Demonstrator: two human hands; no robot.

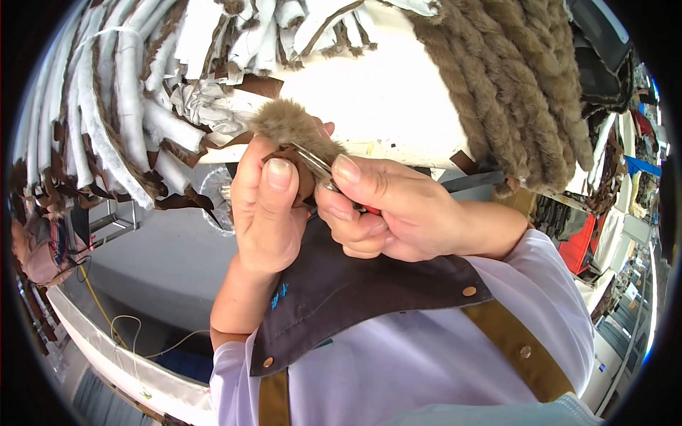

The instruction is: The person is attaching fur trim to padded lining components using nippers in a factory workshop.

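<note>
While the dark apron is closest, the grip of the left hand is pinched tight on a fuzzy brown fur piece, held up by the near edge of the tabletop. The grip of the right hand is curled closed around a thin metal tool, with its tip right by the fur. Farther off, white strips lie on the left and fluffy brown strips on the right.
</note>
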